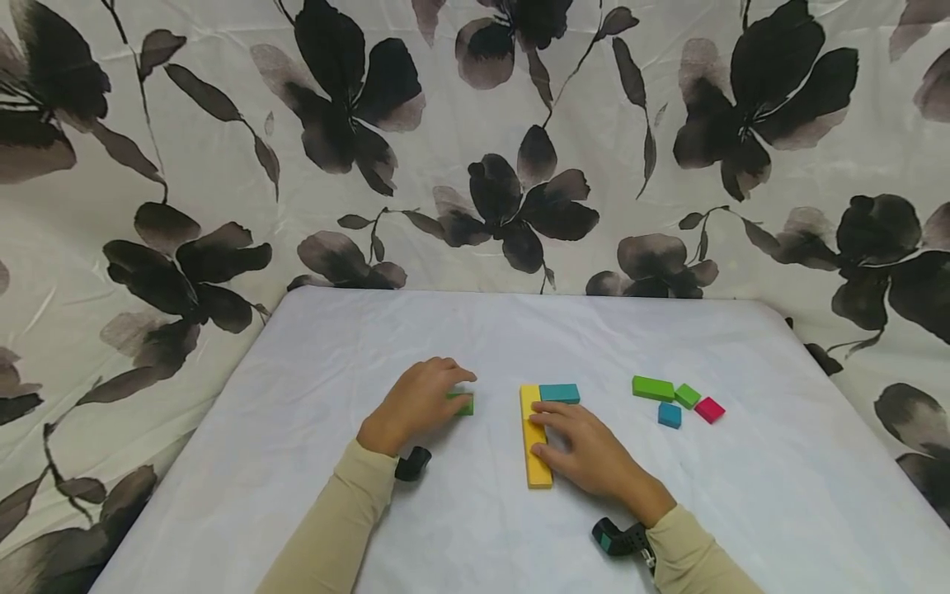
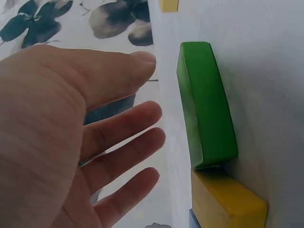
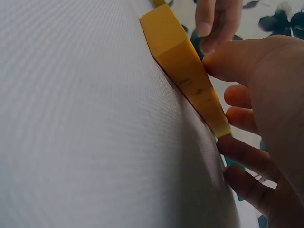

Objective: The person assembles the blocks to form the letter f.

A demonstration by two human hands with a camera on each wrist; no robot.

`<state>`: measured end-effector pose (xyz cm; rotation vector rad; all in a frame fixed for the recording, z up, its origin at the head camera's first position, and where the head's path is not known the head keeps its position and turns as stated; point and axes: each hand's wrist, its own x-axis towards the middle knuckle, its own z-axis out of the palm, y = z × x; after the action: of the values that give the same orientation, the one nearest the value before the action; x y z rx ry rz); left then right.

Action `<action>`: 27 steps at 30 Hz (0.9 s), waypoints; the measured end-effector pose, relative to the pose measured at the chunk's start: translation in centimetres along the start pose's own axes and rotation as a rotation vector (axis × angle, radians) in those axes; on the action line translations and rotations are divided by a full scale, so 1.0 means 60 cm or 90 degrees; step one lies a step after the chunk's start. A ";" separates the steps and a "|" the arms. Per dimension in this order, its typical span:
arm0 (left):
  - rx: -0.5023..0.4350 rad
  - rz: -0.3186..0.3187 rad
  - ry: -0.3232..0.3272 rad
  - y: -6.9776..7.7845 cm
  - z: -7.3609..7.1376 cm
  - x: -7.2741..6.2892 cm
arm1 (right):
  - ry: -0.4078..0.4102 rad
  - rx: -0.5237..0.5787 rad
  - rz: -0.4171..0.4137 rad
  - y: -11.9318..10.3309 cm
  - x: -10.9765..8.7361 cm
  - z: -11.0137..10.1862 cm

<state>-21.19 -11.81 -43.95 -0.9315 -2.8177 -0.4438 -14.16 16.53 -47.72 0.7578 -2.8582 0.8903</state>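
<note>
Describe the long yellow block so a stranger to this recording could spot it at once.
On the white-covered table, find the person's right hand. It touches the long yellow block, which runs from near to far. Unlike the short teal block to the right of its far end, it is yellow and clearly the longest block visible.

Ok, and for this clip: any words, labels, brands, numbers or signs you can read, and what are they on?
None can be read.
Yellow block, right wrist view: small dark marks on its side, too blurred to tell whether they are print or smudges.
Black device at the right wrist, head view: no legible text.
</note>
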 end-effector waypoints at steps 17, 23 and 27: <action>-0.078 -0.027 -0.072 -0.008 -0.001 0.002 | 0.005 -0.012 0.005 -0.002 -0.002 -0.003; -0.063 -0.037 -0.084 -0.006 0.001 0.002 | 0.009 -0.002 0.002 0.000 -0.004 -0.002; -0.052 -0.043 -0.086 -0.009 0.007 -0.002 | 0.009 0.001 -0.005 -0.001 -0.005 0.001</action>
<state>-21.42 -12.16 -44.50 -0.9151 -2.9806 -0.5269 -13.88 16.60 -47.80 0.7592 -2.8415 0.8936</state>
